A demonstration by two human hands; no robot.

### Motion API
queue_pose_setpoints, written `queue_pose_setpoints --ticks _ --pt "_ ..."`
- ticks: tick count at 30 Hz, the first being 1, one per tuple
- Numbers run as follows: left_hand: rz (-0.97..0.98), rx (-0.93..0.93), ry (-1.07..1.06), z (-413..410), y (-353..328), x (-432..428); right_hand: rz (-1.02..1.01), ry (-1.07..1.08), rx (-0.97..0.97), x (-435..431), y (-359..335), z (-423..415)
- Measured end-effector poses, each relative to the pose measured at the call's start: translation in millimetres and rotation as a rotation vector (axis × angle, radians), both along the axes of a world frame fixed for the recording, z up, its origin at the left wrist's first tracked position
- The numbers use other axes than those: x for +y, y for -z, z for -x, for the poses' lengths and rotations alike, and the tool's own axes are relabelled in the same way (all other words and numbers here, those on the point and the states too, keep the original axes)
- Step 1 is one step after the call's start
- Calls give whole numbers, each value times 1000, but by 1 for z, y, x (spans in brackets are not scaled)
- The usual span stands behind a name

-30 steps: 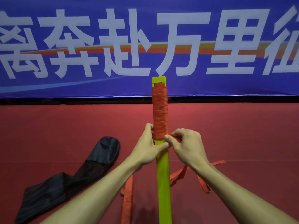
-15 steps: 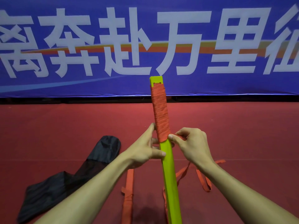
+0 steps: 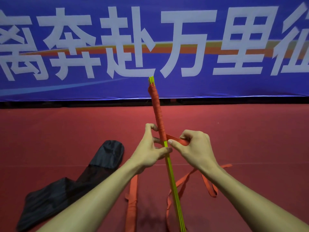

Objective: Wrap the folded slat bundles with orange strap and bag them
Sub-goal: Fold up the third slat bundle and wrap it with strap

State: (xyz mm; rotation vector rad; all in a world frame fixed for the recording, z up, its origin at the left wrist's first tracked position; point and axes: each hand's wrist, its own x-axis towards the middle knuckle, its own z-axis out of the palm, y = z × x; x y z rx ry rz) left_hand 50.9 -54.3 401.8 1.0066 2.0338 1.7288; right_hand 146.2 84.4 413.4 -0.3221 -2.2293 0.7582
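Slat bundle [image 3: 170, 173] upright, slightly tilted, between both hands, upper part wrapped in orange strap [image 3: 158, 114]. Left hand [image 3: 150, 152] gripping bundle below wrap; right hand [image 3: 195, 148] pinching strap just beside it. Black bag [image 3: 66, 181] lying left.

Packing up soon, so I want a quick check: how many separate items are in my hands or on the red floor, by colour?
Yellow-green: 1 (slat bundle)
Orange: 2 (strap round the bundle, floor piece left of it)
Black: 1 (bag)
Total: 4

Large white characters "奔赴万里" on the blue banner [image 3: 234, 87] behind
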Motion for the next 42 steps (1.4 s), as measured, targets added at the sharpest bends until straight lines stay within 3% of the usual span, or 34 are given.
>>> queue_pose_setpoints --ticks 10,16,22,25,32,42 --pt "125 192 -186 -7 -1 7 28 73 50 -7 -2 1" --pt "-21 94 -34 -7 -3 6 45 106 54 1 0 0" --pt "32 -76 306 0 -3 -2 99 132 41 10 1 -2" --pt "29 -89 364 2 -3 -5 114 138 29 13 2 -2" --pt "11 -77 222 -3 -1 -1 159 146 -21 18 5 -4" --pt "-17 9 -6 -6 3 10 109 -19 52 -7 0 -3"
